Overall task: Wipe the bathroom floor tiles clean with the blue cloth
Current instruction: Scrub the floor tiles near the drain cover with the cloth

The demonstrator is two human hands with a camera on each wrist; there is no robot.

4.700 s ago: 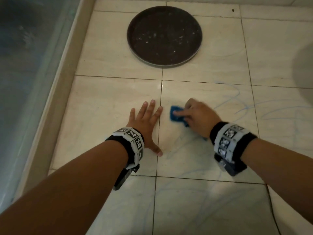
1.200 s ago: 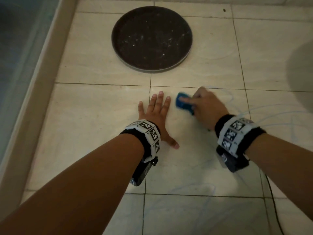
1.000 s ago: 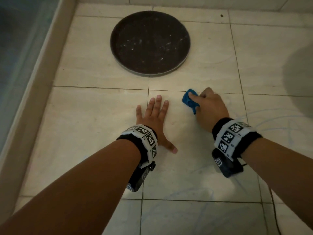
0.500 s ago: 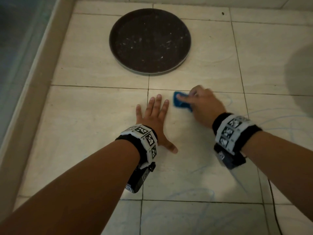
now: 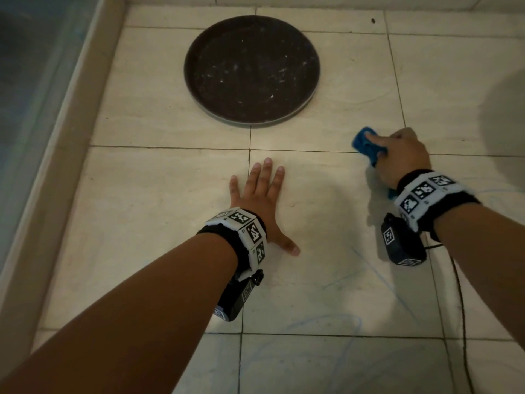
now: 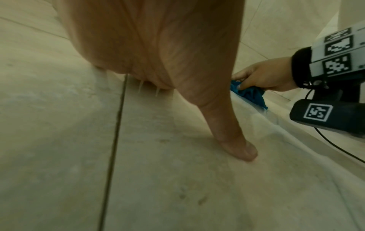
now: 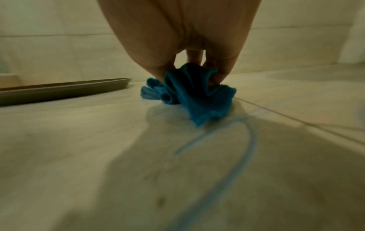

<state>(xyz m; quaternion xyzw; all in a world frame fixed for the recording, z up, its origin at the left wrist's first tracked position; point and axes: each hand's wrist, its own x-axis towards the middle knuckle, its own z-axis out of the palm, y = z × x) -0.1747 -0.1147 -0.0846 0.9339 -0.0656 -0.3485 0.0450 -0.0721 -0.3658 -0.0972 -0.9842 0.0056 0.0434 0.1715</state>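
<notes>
Grip check, floor wipe

I see left hand (image 5: 260, 194) flat, fingers spread, palm pressing floor tiles (image 5: 142, 223), holding nothing. Right hand (image 5: 403, 155) clenches bunched blue cloth (image 5: 366, 145) against the tile near dark round tray (image 5: 251, 69)

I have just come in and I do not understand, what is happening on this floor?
A person is wiping the bathroom floor tiles. The right hand grips a bunched blue cloth and presses it on the tile near a round dark tray. The left hand rests flat on the floor, fingers spread. Blue scribble marks remain on the nearer tiles.
</notes>
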